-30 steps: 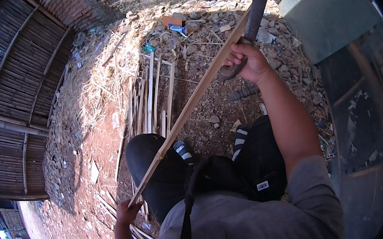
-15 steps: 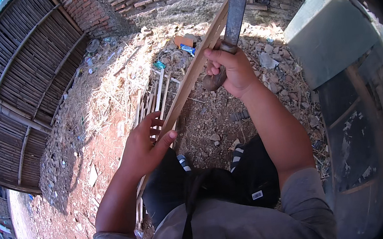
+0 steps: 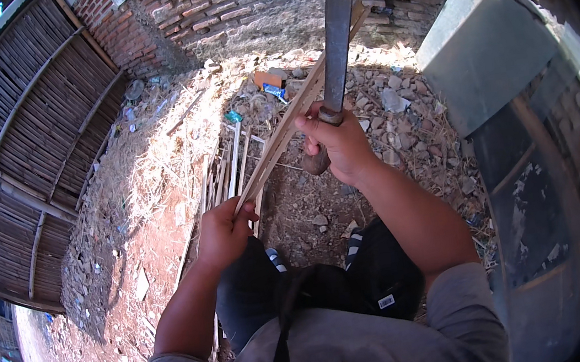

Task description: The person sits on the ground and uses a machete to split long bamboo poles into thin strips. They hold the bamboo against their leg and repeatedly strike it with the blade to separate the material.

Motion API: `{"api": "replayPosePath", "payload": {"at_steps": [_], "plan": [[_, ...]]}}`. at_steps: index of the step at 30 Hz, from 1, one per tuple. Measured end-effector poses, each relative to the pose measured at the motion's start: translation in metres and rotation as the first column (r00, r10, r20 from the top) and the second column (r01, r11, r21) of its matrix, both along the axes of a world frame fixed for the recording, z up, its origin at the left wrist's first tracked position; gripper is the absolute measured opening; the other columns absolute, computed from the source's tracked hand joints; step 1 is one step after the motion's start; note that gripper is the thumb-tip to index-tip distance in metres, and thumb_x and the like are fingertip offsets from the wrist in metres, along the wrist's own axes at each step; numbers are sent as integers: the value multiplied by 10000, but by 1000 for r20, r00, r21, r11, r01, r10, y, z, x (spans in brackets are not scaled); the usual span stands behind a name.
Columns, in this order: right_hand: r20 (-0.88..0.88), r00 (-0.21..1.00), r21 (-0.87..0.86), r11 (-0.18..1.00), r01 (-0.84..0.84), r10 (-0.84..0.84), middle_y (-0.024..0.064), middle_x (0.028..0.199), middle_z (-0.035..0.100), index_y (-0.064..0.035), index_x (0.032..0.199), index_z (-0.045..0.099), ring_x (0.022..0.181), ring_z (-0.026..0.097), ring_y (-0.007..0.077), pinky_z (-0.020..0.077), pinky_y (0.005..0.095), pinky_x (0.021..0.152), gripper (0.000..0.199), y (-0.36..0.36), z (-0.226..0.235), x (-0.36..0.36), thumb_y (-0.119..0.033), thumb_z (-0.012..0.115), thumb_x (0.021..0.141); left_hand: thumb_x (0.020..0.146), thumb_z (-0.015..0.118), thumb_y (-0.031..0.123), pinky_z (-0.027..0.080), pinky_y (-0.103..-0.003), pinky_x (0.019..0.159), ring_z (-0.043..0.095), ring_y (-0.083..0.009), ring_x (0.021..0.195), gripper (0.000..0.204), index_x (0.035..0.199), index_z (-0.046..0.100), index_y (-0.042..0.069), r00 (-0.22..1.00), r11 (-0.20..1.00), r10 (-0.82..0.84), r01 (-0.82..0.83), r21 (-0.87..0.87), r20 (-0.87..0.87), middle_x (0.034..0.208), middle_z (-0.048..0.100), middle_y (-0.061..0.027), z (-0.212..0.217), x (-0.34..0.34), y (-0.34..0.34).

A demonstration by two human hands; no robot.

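Observation:
A machete [image 3: 340, 36] points up and away, its dark, broad blade above a worn wooden handle. My right hand [image 3: 344, 145] is closed around that handle. Slanting from my left hand toward the far wall is a long pale wooden strip [image 3: 281, 137], with lengthwise splits along it. My left hand [image 3: 224, 233] grips the strip's near end, fingers wrapped round it. The blade crosses over the strip's upper part; whether they touch, I cannot tell. My right fingertips are beside the strip, and contact there is unclear.
Several thin wooden strips [image 3: 232, 166] lie on the ground beside my left leg. Stones and rubble [image 3: 398, 126] cover the dirt on the right. A brick wall [image 3: 234, 8] stands ahead, a bamboo-slat panel [image 3: 34, 131] on the left, a grey sheet [image 3: 490, 51] on the right.
My left hand has closed around the strip's near end, where its fingers were spread before. My right hand and the machete have come nearer and slightly left.

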State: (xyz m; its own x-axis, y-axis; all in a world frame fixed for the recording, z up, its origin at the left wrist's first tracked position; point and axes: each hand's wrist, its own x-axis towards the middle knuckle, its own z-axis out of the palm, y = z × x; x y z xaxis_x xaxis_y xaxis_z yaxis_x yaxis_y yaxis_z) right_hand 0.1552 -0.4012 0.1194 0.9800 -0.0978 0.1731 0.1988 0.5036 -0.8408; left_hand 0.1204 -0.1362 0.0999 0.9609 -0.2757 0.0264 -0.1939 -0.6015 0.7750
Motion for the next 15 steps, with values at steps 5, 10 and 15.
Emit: {"api": "replayPosePath", "payload": {"at_steps": [5,10,15], "plan": [[49,979,-117,972,205,-200,7,731,548,-79,1032,550,549,529,92,433,280,497,236,-45,11,-26,-217,719,943,1038,578,218,509,-255,569,627,-90,604,253,1010,676,-13,993,988,118,-115,-99,31,756,683,-40,-16,1,25],[-137,985,-78,993,93,-103,-15,750,510,-85,1084,554,495,455,66,407,258,468,181,-87,51,-54,-224,620,989,1032,579,202,509,-258,557,628,-90,597,246,976,679,-15,985,989,133,-126,-72,112,723,670,-45,-29,-5,40],[-158,986,-50,996,-69,61,-37,731,480,-46,1293,528,488,437,37,403,244,463,333,-102,69,-59,-193,562,996,1023,589,203,513,-276,556,649,-107,594,249,926,683,-6,967,993,100,-112,37,236,685,671,-59,-36,-7,42]]}}
